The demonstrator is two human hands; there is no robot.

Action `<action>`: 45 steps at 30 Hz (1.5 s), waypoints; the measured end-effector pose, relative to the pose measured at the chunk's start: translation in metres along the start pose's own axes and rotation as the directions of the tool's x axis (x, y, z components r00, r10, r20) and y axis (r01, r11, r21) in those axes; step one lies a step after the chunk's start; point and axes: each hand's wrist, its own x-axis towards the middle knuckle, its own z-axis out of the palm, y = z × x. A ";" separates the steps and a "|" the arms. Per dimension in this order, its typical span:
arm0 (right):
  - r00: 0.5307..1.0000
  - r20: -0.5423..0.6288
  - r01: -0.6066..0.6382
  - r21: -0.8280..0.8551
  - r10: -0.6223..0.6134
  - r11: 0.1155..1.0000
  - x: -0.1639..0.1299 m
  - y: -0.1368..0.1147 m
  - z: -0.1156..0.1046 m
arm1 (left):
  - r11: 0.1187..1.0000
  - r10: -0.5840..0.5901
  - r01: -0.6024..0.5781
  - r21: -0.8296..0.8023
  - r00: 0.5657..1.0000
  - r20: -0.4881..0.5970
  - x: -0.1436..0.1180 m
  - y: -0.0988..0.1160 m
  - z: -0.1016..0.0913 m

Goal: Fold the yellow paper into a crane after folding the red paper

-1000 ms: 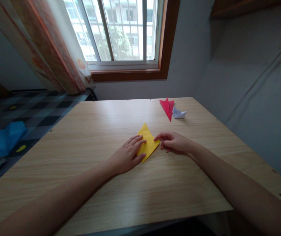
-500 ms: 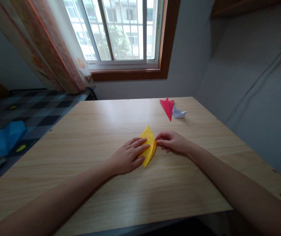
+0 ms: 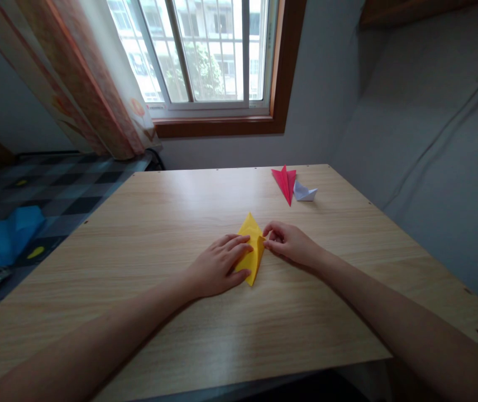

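Note:
A folded piece of yellow paper, roughly diamond-shaped, lies on the wooden table in front of me. Flat across its left side rests my left hand, fingers spread and covering part of the sheet. My right hand pinches the paper's right corner between thumb and fingertips, and a flap there stands slightly raised. Farther back on the table are a red paper plane and, touching or nearly touching it, a small white paper boat.
The light wooden table reaches back toward a barred window. On the left, a bed with a checked cover holds a blue folded paper. A wall with a cable bounds the right side.
The right corner flap of the yellow paper has been shifted and its lower tip now points slightly more to the right. My right hand has moved a little; my left hand stays nearly still.

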 end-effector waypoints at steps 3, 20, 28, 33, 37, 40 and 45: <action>1.000 -0.014 0.013 -0.069 -0.014 0.997 -0.001 0.000 0.000 | 1.000 -0.002 0.002 0.001 1.000 -0.002 0.001 0.001 -0.001; 0.994 0.078 0.087 -0.143 -0.076 0.986 -0.002 -0.001 0.000 | 0.997 0.021 -0.024 -0.074 0.999 -0.049 0.002 0.001 -0.002; 0.992 0.072 0.115 -0.154 -0.105 0.981 -0.001 0.002 0.001 | 0.994 -0.036 0.028 -0.108 0.996 -0.077 0.003 0.001 0.001; 0.989 0.075 0.140 -0.166 -0.129 0.976 -0.001 0.002 0.001 | 0.994 -0.012 0.004 -0.109 0.997 -0.078 0.003 0.002 -0.001; 0.988 0.082 0.147 -0.186 -0.133 0.972 -0.001 0.000 0.000 | 0.996 0.029 -0.034 -0.085 0.998 -0.055 0.003 0.002 -0.003; 0.987 0.082 0.155 -0.210 -0.140 0.965 -0.001 -0.002 -0.001 | 0.998 0.046 -0.048 -0.045 0.997 -0.059 0.003 0.002 -0.003; 0.985 0.086 0.163 -0.213 -0.148 0.963 -0.001 -0.003 -0.002 | 0.997 0.072 -0.073 -0.007 0.994 -0.080 0.003 0.002 -0.002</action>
